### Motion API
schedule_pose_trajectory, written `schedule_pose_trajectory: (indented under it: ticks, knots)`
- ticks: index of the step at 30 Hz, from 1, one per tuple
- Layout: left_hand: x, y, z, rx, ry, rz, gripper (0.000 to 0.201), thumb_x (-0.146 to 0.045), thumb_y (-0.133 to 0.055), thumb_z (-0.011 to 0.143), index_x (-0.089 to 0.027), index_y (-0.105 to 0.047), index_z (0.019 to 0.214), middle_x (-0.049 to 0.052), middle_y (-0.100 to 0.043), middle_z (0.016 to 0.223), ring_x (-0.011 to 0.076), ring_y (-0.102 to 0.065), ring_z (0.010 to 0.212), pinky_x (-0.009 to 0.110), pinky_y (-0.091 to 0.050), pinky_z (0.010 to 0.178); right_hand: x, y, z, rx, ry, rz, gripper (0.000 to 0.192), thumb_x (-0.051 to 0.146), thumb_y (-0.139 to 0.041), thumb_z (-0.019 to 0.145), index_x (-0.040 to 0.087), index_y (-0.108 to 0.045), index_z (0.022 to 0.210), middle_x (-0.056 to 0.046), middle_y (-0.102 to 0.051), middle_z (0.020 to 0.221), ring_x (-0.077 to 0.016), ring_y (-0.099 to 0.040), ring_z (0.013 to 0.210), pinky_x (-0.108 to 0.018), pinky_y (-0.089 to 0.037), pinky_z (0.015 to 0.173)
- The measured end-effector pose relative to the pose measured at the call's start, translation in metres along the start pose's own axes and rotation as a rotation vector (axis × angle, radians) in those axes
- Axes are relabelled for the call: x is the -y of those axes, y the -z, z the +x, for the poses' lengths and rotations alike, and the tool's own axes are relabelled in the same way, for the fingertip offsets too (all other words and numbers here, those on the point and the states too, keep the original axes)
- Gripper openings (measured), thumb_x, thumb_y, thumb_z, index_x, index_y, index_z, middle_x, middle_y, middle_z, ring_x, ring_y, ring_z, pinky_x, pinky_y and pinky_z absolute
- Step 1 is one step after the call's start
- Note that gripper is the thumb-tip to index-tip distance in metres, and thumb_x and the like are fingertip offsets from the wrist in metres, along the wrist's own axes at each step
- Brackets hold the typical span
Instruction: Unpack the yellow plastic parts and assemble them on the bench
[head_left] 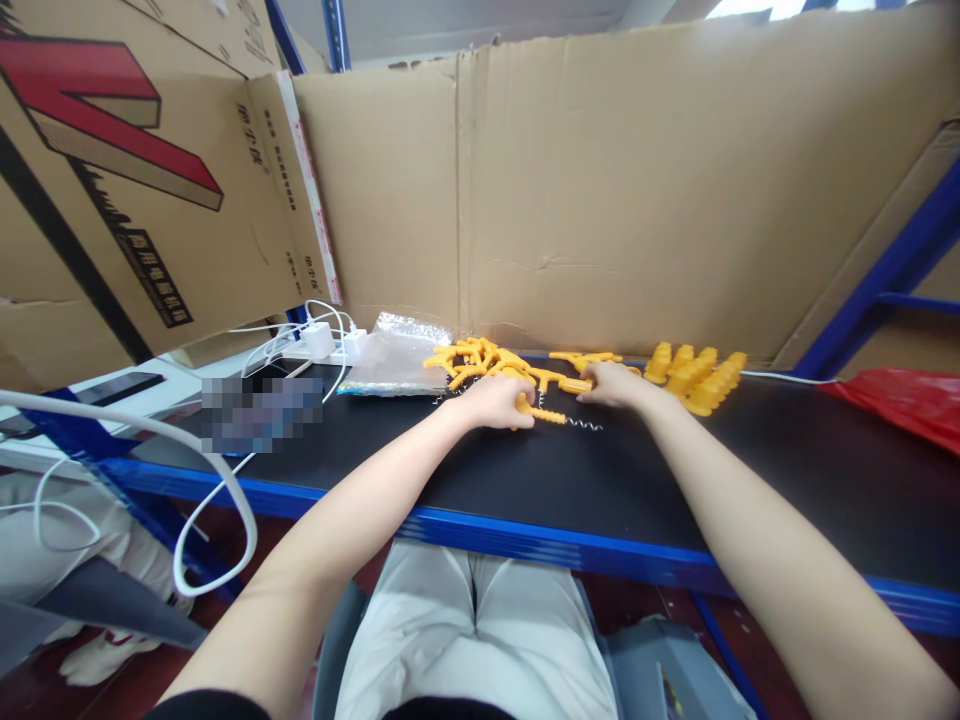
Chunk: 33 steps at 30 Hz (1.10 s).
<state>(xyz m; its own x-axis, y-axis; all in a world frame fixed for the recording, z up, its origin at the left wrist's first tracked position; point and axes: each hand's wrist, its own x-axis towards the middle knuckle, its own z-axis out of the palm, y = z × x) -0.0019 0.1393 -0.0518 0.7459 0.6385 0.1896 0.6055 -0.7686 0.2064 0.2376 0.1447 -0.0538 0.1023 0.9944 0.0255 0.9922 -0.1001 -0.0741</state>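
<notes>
My left hand (pixel 501 402) is closed around one end of a yellow ridged plastic handle (pixel 547 413). A thin metal spiral (pixel 585 425) sticks out of the handle's far end to the right, like a corkscrew. Fingers of my right hand (pixel 611 386) are closed at a yellow plastic piece (pixel 576 384) lying just behind that handle. Behind my left hand is a heap of yellow branching plastic handles (pixel 476 358), with some metal spirals showing beneath. Right of my right hand, several yellow cup-shaped pieces (pixel 694 375) stand in rows.
The black shelf top (pixel 600 485) has a blue metal front edge (pixel 525 530). Cardboard (pixel 600 190) walls the back. Left are a clear plastic bag (pixel 397 355), white chargers (pixel 319 342) with cables, and a blurred-out object (pixel 262 413). A red bag (pixel 900 400) lies right.
</notes>
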Motion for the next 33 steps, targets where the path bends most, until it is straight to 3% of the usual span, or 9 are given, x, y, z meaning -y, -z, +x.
schedule_pose_trajectory:
  ticks: [6,15,33]
  knots:
    - [0.014,0.007,0.000,-0.162,0.148,0.088,0.035,-0.035,-0.059,0.070,-0.023,-0.061,0.102,0.005,-0.067,0.088,0.0255,-0.063,0.086,0.032,-0.045,0.071,-0.005,0.003,-0.002,-0.082,0.124,0.055,0.022,0.021,-0.067,0.072,0.019,-0.064,0.093,-0.004,-0.067,0.087,-0.0191,-0.062,0.080,-0.026,-0.043,0.069]
    - [0.031,0.010,-0.001,-0.177,0.259,0.113,0.037,-0.038,-0.061,0.071,-0.023,-0.060,0.104,0.008,-0.067,0.096,0.0278,-0.061,0.093,0.034,-0.046,0.075,0.003,-0.002,0.002,-0.152,0.357,0.174,0.022,0.023,-0.061,0.072,0.021,-0.059,0.094,-0.002,-0.065,0.085,-0.0173,-0.059,0.077,-0.026,-0.042,0.069]
    - [0.040,0.010,0.002,-0.203,0.341,0.106,0.032,-0.039,-0.059,0.070,-0.021,-0.061,0.096,0.008,-0.067,0.094,0.0263,-0.062,0.085,0.033,-0.046,0.070,0.004,-0.003,0.000,-0.191,0.348,0.263,0.023,0.024,-0.061,0.072,0.021,-0.061,0.095,-0.001,-0.064,0.084,-0.0168,-0.058,0.075,-0.027,-0.043,0.069]
